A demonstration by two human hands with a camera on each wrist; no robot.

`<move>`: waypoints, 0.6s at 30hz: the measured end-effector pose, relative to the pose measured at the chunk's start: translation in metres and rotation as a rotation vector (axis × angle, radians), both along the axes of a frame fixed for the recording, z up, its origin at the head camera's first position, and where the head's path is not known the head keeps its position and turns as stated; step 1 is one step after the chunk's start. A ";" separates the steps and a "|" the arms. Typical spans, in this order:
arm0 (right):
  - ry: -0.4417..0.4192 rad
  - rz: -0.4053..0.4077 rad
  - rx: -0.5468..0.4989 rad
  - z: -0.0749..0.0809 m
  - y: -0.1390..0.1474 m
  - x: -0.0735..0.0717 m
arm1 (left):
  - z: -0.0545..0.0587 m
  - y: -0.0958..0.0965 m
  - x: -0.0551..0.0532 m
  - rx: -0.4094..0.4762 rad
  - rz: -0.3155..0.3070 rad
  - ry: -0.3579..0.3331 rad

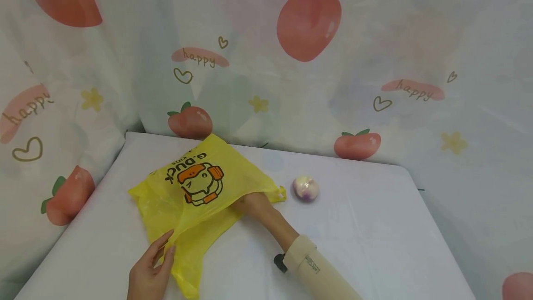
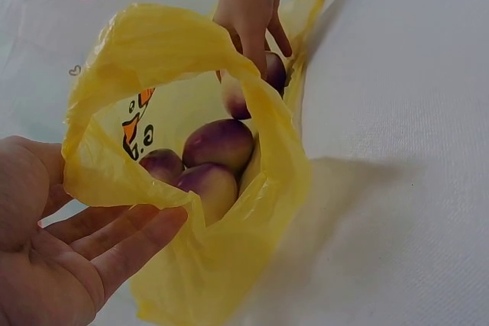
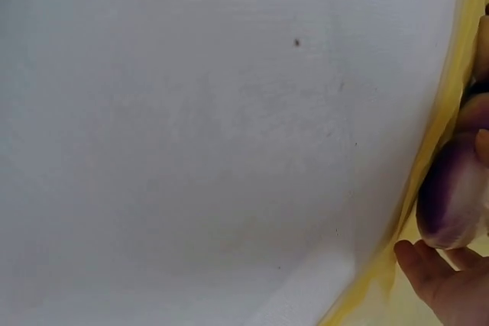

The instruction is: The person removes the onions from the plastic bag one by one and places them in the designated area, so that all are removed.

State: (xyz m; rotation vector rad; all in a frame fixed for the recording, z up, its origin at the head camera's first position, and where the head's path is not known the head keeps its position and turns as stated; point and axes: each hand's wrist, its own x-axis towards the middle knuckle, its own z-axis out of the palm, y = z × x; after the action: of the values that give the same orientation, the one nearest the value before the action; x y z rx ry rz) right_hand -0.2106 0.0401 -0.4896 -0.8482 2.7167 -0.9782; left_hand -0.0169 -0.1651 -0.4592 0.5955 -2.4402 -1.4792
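A yellow plastic bag (image 1: pixel 233 170) with a cartoon duck print lies on the table, its mouth towards me. At its near edge my left hand (image 1: pixel 147 267) holds the rim between thumb and fingers. My right hand (image 1: pixel 255 206) reaches inside, its fingers hidden in the head view. The left wrist view shows that hand (image 2: pixel 252 1) gripping a purple-and-white turnip (image 2: pixel 234 103) within the bag. Several more turnips (image 2: pixel 220 146) lie together inside. In the right wrist view, a turnip (image 3: pixel 451 196) appears at the right edge with fingertips on it.
A single white-and-purple turnip (image 1: pixel 306 188) sits on the white-covered table (image 1: pixel 366 240), right of the bag. Printed cloth (image 1: pixel 258 78) with fruit and hearts hangs behind the table and at its left.
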 end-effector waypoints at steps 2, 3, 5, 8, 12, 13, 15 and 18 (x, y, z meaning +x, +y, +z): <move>-0.009 -0.001 0.020 0.000 0.001 0.002 | 0.000 0.000 0.000 0.002 0.001 -0.002; -0.012 -0.001 0.037 0.001 0.002 0.004 | 0.000 0.000 0.000 0.005 0.000 -0.005; -0.019 0.002 0.075 0.002 0.003 0.008 | 0.000 0.001 0.000 0.011 0.002 -0.007; -0.013 0.019 0.084 0.003 0.004 0.012 | 0.000 0.001 0.001 0.015 0.005 -0.002; -0.014 0.039 0.060 0.006 0.002 0.015 | 0.000 0.002 0.001 0.016 0.005 0.010; -0.017 0.040 0.056 0.006 0.001 0.016 | 0.000 0.002 0.001 0.018 0.005 0.012; -0.028 0.043 0.047 0.008 0.000 0.017 | 0.000 0.002 0.001 0.021 0.006 0.015; -0.050 0.049 0.022 0.009 -0.001 0.018 | -0.001 0.002 0.001 0.018 0.008 0.016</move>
State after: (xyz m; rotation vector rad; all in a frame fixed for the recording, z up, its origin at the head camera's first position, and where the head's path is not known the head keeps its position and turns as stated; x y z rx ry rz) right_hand -0.1921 0.0395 -0.4802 -0.8707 2.6472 -0.9455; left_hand -0.0158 -0.1631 -0.4602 0.5946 -2.4116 -1.4989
